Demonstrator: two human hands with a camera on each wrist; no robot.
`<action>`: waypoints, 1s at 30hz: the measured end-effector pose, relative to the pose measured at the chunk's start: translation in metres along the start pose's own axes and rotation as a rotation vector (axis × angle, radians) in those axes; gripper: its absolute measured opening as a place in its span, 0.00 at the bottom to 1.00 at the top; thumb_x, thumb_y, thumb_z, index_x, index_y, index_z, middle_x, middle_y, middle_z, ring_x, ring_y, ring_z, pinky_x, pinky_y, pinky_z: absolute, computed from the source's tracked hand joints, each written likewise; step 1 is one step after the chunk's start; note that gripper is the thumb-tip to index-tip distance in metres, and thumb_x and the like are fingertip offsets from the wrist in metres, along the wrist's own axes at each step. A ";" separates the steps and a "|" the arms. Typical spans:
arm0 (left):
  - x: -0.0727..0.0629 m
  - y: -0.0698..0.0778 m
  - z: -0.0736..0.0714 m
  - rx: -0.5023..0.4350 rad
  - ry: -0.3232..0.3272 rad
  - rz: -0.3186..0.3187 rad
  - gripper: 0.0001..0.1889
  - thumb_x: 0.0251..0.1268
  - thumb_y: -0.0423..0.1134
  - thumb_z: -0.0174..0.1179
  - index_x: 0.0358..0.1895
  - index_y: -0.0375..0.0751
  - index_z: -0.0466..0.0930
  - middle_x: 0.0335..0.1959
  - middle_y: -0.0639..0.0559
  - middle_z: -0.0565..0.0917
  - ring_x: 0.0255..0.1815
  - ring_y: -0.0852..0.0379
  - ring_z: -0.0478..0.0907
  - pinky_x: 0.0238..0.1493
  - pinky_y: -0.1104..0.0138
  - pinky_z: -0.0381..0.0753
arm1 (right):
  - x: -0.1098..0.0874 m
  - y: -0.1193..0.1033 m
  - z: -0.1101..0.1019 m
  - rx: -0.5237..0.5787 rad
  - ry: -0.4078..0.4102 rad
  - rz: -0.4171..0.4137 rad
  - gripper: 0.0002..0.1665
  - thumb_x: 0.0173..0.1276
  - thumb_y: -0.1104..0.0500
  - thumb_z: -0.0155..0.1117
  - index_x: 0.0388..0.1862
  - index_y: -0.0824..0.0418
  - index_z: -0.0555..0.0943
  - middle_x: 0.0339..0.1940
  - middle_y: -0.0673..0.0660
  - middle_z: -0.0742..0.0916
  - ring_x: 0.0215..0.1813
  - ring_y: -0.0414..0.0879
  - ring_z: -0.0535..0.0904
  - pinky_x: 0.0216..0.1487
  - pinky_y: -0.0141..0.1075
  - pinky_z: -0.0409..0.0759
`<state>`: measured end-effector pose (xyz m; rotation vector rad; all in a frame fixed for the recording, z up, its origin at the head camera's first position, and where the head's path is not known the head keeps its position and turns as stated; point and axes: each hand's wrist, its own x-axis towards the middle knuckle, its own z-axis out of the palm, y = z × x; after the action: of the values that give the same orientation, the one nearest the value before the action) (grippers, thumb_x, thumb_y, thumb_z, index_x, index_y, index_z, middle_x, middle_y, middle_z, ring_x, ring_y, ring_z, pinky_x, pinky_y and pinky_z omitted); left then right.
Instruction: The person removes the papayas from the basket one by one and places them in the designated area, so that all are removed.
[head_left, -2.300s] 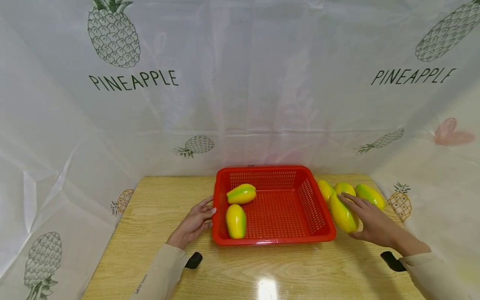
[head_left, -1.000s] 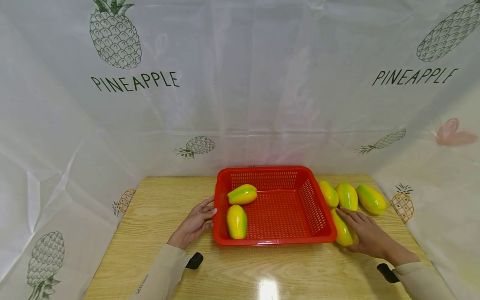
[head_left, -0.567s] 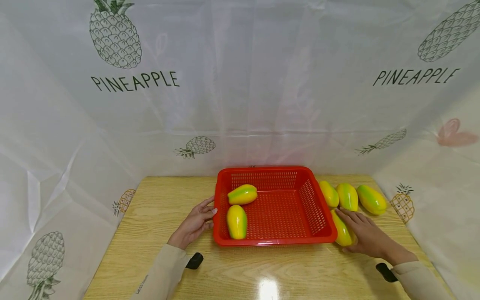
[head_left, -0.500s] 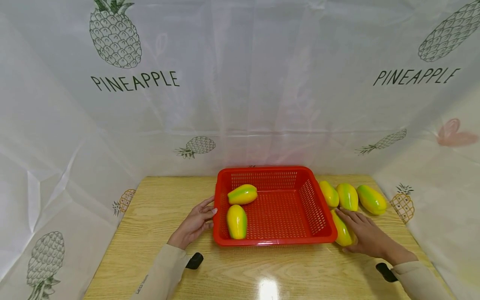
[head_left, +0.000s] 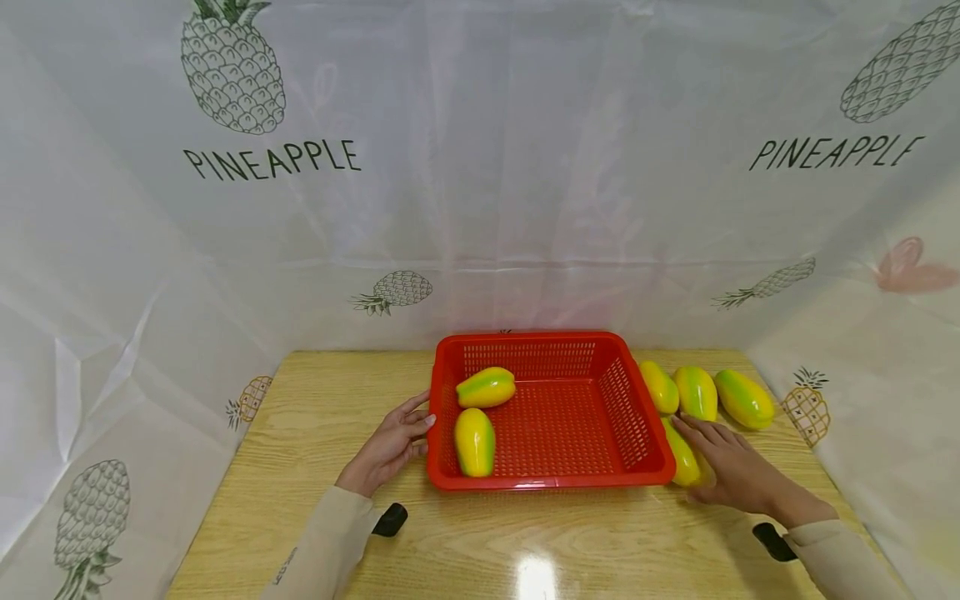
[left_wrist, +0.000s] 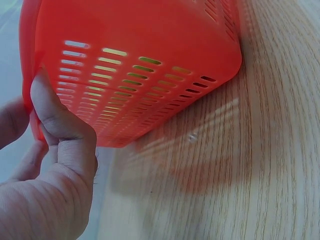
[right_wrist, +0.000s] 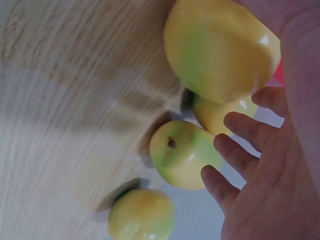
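Note:
In the head view a red plastic basket [head_left: 551, 482] with slotted sides stands mid-table, two yellow-green papayas [head_left: 486, 387] in its left part. My left hand [head_left: 390, 446] grips its left rim; the left wrist view has thumb and fingers on either side of the rim [left_wrist: 30, 60]. Right of the basket, a papaya [head_left: 681, 458] lies against its wall, partly covered by my right hand [head_left: 731, 467]. That hand's fingers are extended in the right wrist view, with the large papaya [right_wrist: 215, 50] beside the thumb side.
Three more papayas, the left one [head_left: 660, 387], the middle one [head_left: 696, 393] and the right one [head_left: 744, 400], lie at the table's back right. A white sheet [head_left: 525, 208] with pineapple prints surrounds the wooden table [head_left: 315, 400].
My right hand has brought the papaya down and toward me, from above the others to beside the basket's right wall. The left hand stays on the rim.

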<state>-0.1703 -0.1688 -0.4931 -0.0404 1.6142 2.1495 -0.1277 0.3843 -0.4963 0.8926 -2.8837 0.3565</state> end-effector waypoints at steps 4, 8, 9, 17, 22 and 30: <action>0.001 0.000 0.000 0.000 0.000 0.002 0.33 0.85 0.29 0.49 0.86 0.38 0.50 0.54 0.49 0.80 0.43 0.61 0.80 0.38 0.73 0.82 | 0.003 0.000 -0.005 -0.021 0.001 -0.024 0.69 0.45 0.44 0.91 0.81 0.66 0.65 0.72 0.71 0.73 0.67 0.72 0.70 0.56 0.71 0.74; 0.001 0.000 0.000 0.005 -0.002 0.007 0.33 0.85 0.29 0.49 0.86 0.38 0.50 0.54 0.50 0.80 0.43 0.61 0.80 0.38 0.73 0.82 | 0.008 -0.002 -0.019 -0.008 -0.008 -0.022 0.69 0.44 0.45 0.91 0.80 0.67 0.66 0.73 0.72 0.72 0.68 0.73 0.69 0.56 0.70 0.75; 0.001 0.000 0.000 0.007 -0.002 0.008 0.33 0.85 0.30 0.49 0.86 0.38 0.50 0.54 0.50 0.80 0.43 0.61 0.80 0.37 0.73 0.82 | 0.010 -0.004 -0.024 -0.002 -0.015 -0.015 0.69 0.45 0.46 0.91 0.81 0.67 0.65 0.73 0.72 0.72 0.69 0.74 0.68 0.57 0.71 0.74; 0.000 -0.001 -0.001 0.017 -0.006 0.011 0.33 0.85 0.30 0.49 0.86 0.39 0.50 0.57 0.47 0.79 0.43 0.61 0.80 0.38 0.73 0.82 | 0.033 -0.020 -0.065 0.019 -0.021 -0.035 0.72 0.50 0.52 0.90 0.87 0.58 0.55 0.76 0.73 0.69 0.71 0.74 0.66 0.60 0.74 0.68; 0.000 -0.001 -0.001 0.020 -0.007 0.012 0.33 0.85 0.30 0.49 0.86 0.39 0.49 0.58 0.45 0.79 0.42 0.61 0.80 0.38 0.73 0.82 | 0.056 -0.037 -0.082 -0.043 0.034 -0.146 0.70 0.51 0.53 0.89 0.86 0.60 0.58 0.76 0.69 0.70 0.70 0.68 0.69 0.59 0.69 0.72; 0.000 0.000 0.001 0.011 0.003 0.004 0.33 0.85 0.29 0.49 0.86 0.39 0.49 0.55 0.48 0.79 0.41 0.62 0.80 0.37 0.73 0.82 | 0.104 -0.074 -0.094 -0.029 -0.050 -0.185 0.58 0.60 0.58 0.84 0.83 0.65 0.61 0.79 0.68 0.68 0.75 0.70 0.66 0.68 0.71 0.67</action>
<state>-0.1699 -0.1684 -0.4930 -0.0376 1.6296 2.1438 -0.1684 0.2925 -0.3744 1.1680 -2.8113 0.2785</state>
